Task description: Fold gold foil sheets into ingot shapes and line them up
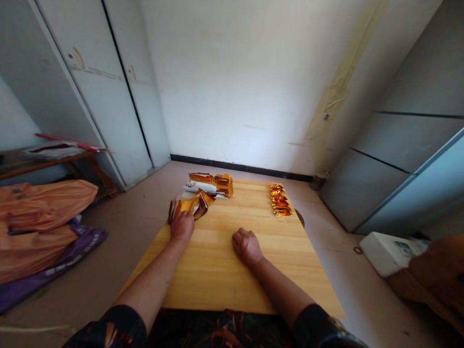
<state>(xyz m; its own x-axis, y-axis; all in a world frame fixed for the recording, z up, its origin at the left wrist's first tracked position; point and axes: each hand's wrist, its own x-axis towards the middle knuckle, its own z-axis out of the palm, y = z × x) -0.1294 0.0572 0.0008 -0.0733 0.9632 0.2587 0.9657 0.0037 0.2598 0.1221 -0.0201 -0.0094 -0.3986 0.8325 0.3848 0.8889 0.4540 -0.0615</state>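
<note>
I sit at a low wooden table point(232, 270). My left hand point(181, 225) reaches forward and grips a bundle of gold foil papers point(188, 205) at the table's left side. My right hand point(247, 246) rests as a closed fist on the bare wood near the middle, holding nothing. Behind the bundle lies a stack of gold and white foil sheets point(212, 184). A short row of folded gold foil pieces point(279, 199) sits at the far right of the table.
Orange and purple bags point(39, 227) lie on the floor to the left, under a low shelf point(50, 157). White cabinet doors point(108, 96) stand behind them. A white box point(389, 251) sits on the floor at the right beside grey panels point(398, 159).
</note>
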